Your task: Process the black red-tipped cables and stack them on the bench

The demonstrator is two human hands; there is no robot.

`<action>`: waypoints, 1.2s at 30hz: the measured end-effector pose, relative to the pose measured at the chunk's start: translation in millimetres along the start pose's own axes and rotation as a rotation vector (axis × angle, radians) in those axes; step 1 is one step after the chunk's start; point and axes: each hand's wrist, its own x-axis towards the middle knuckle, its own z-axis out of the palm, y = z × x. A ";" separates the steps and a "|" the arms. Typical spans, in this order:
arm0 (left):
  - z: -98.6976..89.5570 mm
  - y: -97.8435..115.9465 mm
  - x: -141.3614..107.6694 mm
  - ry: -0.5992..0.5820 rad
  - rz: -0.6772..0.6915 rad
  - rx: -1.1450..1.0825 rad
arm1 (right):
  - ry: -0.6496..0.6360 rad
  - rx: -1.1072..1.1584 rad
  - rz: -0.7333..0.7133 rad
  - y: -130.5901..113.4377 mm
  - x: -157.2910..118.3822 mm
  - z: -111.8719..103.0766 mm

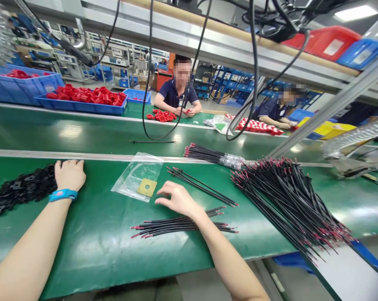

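Observation:
My left hand [70, 175], with a blue wristband [62, 195], reaches to the right edge of a pile of small flat black parts [24, 188]. Its fingers point forward and apart, their tips partly hidden; no held part shows. My right hand [178, 200] hovers over the mat, thumb and fingers apart and nothing between them. Under its wrist lies a loose row of black cables with red ends [173, 226]. Just beyond it are a few more black cables [204, 187]. Left of its fingertips, a yellow square piece with a hole [146, 187] sits at a clear plastic bag [134, 172].
A large heap of black cables [285, 200] covers the right side, overhanging the front edge. Behind lies a wrapped cable bundle [204, 153]. Hanging black wires [144, 100] loop down ahead. Across the bench, two people work near red parts [162, 116] and blue bins [82, 104].

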 end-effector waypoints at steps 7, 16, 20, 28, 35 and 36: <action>-7.1 3.0 1.9 0.075 -0.018 0.077 | -0.345 0.165 -0.103 -18.9 -9.1 14.6; -16.5 30.5 3.7 0.052 0.047 -0.005 | -0.354 0.144 -0.120 -23.9 -8.1 8.4; -23.9 44.3 1.9 0.042 0.092 -0.110 | -0.173 0.171 0.095 -20.5 -4.1 10.7; -16.4 47.8 2.2 0.034 0.042 -0.282 | 0.182 0.212 0.124 5.0 3.1 42.2; -6.7 48.9 3.3 0.097 0.072 -0.313 | 0.158 -0.095 0.084 3.6 8.0 57.0; -6.1 48.7 3.0 0.096 0.076 -0.315 | 0.127 -0.177 0.060 1.9 9.0 56.8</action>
